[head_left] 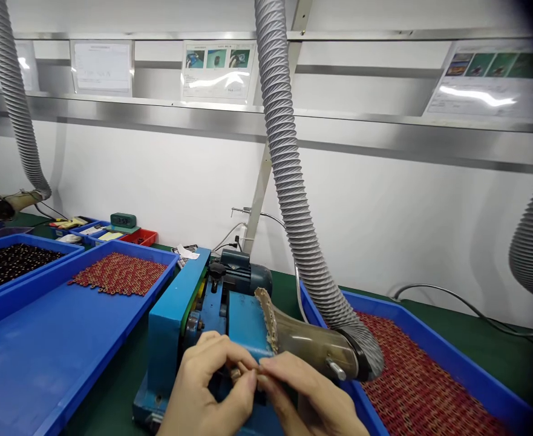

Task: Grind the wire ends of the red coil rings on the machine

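My left hand (207, 387) and my right hand (307, 393) meet at the bottom centre, in front of a small blue bench machine (193, 315). Both pinch together around a tiny part (236, 371) between their fingertips; it is too small to name. Just above the hands, a clear tan suction nozzle (311, 345) with a frayed edge points at the machine. A grey ribbed hose (288, 175) runs up from that nozzle. A dark teal motor (243, 272) sits at the back of the machine.
A blue tray (30, 363) at left holds a patch of small red rings (118, 274). Another blue tray (457, 363) at right is full of red rings. A tray of dark parts (7, 263) lies far left. Small bins and a green clock (123, 220) stand behind.
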The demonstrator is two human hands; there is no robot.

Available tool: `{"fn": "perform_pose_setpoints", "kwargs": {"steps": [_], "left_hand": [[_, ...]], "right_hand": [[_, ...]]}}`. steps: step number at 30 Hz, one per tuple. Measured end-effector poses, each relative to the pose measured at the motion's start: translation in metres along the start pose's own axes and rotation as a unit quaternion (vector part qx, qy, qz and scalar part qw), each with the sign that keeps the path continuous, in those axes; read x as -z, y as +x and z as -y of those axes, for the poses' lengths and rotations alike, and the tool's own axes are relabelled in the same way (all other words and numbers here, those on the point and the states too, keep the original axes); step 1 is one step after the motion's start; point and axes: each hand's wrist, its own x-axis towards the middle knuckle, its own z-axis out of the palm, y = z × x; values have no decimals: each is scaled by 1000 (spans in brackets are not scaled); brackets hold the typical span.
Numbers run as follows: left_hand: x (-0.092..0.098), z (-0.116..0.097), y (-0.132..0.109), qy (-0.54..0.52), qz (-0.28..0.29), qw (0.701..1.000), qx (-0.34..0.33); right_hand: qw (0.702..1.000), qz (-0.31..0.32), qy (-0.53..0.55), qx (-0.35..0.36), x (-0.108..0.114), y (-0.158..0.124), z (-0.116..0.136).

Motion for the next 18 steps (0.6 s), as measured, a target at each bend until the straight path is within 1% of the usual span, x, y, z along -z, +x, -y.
{"fn": "perform_pose_setpoints", "kwargs": {"steps": [5,8,11,13,18], "left_hand": [[3,1,1,5,25,1000,6],[4,2,1,32,28,999,-14],[5,2,2,73,25,995,-58],[5,1,2,101,20,990,-98],[1,6,4,161,5,965,-208]], "right_hand": [[1000,1,-7,-3,0,-3,-1],[1000,-6,-18,-2,0,-5,-3],[1000,-7,-24,-7,0,-5,-3],[1000,0,-24,-10,1,-4,-2],[998,34,-42,-15,5,-2,3]]}}
